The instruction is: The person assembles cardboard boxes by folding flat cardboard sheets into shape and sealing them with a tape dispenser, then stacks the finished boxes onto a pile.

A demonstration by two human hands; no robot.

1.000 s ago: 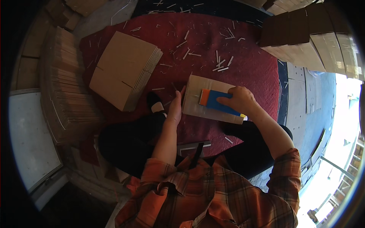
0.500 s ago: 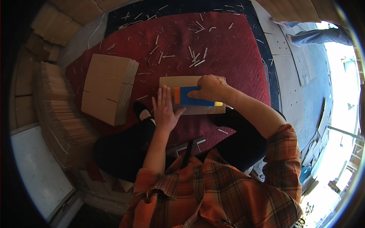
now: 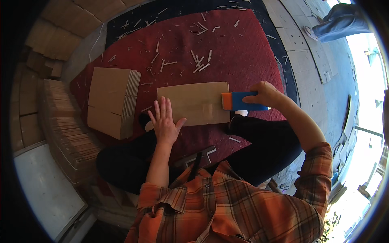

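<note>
The flat rectangular sheet of brown cardboard (image 3: pixel 196 103) lies on the red quilted mat just in front of my crossed legs, and it looks light, stiff along its length and easily creased if I lean on one spot, so I judge it best held by pressing broad and flat rather than pinching an edge. My left hand (image 3: pixel 165 122) rests with fingers spread wide, the fingertips lying on the sheet's near left corner and the palm on the mat just below it. My right hand (image 3: pixel 265 94) is closed around the blue plastic handle of a scraper-like tool with an orange front end (image 3: pixel 239 101), and that orange end touches the sheet's right edge; the handle looks smooth and hard, so I would keep the grip wrapped round its rear half, where my fingers sit. Beyond my left hand, well to its left, stands a thick stack of folded brown cardboard pieces (image 3: pixel 111 101), heavier as a bundle, I judge. Past it a longer row of cardboard sheets on edge (image 3: pixel 60 121) runs along the mat's side. Small pale cardboard offcuts (image 3: pixel 200 65) are strewn over the red quilted mat (image 3: pixel 243 52) beyond the sheet. Far off to the right of my tool hand, a person's leg in blue trousers (image 3: pixel 336 22) shows
</note>
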